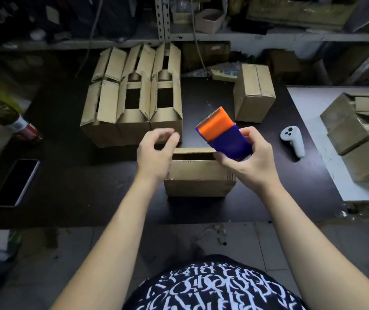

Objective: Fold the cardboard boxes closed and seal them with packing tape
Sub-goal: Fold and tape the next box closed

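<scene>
A small cardboard box [198,175] stands on the dark table [78,186] right in front of me, its top flaps nearly folded with a dark slot left along the far edge. My right hand [249,161] grips a blue and orange tape dispenser [222,133] above the box's right side, serrated orange blade pointing up and away. My left hand [156,151] hovers above the box's left side, fingers curled toward the thumb; it appears to hold nothing. A block of several open boxes [134,97] stands behind. A sealed box [254,92] stands at the back right.
A white handheld controller [292,139] lies right of the dispenser. A bottle with a red cap [9,117] and a dark tablet [15,182] are at the left. More cardboard boxes [362,133] pile on a white surface at the right. Cluttered shelves run behind the table.
</scene>
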